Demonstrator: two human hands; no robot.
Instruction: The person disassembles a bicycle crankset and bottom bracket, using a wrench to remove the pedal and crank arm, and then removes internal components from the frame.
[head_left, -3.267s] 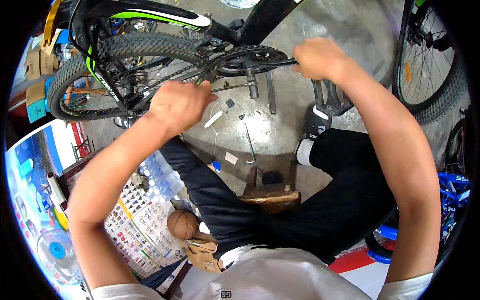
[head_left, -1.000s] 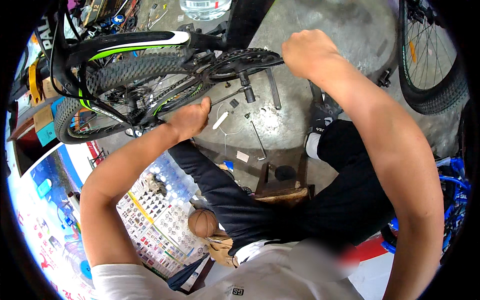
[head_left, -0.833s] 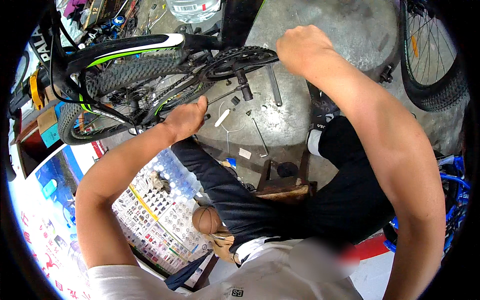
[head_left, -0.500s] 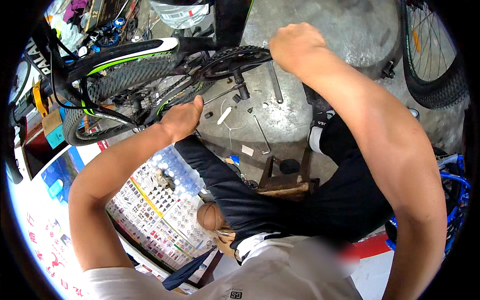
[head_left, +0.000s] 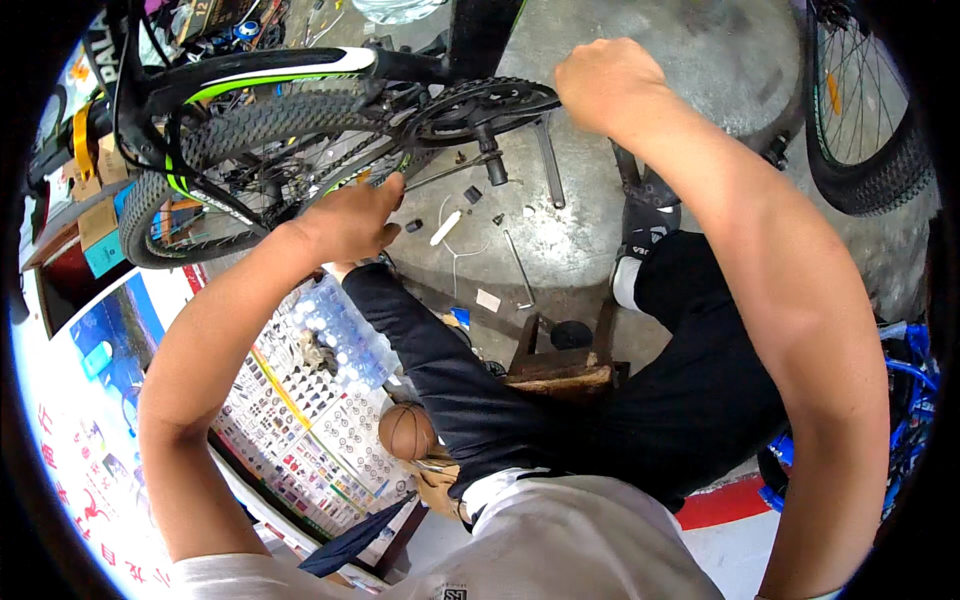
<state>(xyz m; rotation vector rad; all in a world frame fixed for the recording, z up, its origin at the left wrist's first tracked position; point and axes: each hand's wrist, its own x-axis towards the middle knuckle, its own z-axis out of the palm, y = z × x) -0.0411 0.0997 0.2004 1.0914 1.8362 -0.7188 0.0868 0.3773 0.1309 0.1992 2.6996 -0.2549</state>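
Observation:
A black, white and green bicycle [head_left: 300,68] lies across the upper left, its knobby tyre toward me. My left hand [head_left: 350,222] is at the end of a thin metal tool handle [head_left: 440,177], which reaches to the black fitting [head_left: 488,155] below the crankset [head_left: 475,112]. Its fingers look loosely curled, with one fingertip spread below the handle. My right hand [head_left: 608,84] is a fist at the right end of the crankset; what it grips is hidden. A flat wrench [head_left: 550,165] lies between the fist and the fitting.
On the concrete floor [head_left: 560,250] lie an L-shaped hex key [head_left: 519,270], a white tube [head_left: 446,228] and small black parts. A wooden stool [head_left: 562,372] stands between my legs. Bottled water [head_left: 340,330] and a basketball [head_left: 407,431] sit at left. Another bicycle wheel [head_left: 865,110] stands at right.
My left hand has dropped slightly and loosened, with a lower finger now apart. The bicycle sits slightly further right in view. My right fist stays at the crankset's end.

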